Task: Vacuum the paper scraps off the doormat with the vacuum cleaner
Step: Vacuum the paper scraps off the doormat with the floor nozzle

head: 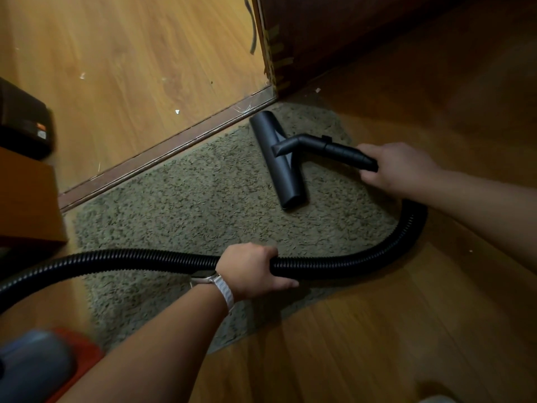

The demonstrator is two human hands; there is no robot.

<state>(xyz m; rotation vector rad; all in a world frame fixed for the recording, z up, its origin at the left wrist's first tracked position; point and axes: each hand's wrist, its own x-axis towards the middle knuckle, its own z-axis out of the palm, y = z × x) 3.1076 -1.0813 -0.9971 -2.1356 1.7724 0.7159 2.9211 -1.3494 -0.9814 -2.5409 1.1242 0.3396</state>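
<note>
The right hand is gripping the rear end of the black tube, fingers curled round it, and is keeping the wide floor head flat on the far right part of the doormat. The left hand, wearing a watch on a white strap, is clasping the ribbed black hose from above. The hose is looping from the tube round the mat's right edge, crossing its near part and running off to the left. The shaggy grey-green mat is lying on the wooden floor, its far edge along a brown threshold strip.

A dark wooden door is standing just beyond the floor head, closing off that corner. Small white paper scraps are lying on the boards past the strip, another beside the door's foot; whether any are sitting in the pile cannot be told. A brown box is crowding the mat's left corner, a black object behind it. The blurred red and grey vacuum body is sitting at the near left.
</note>
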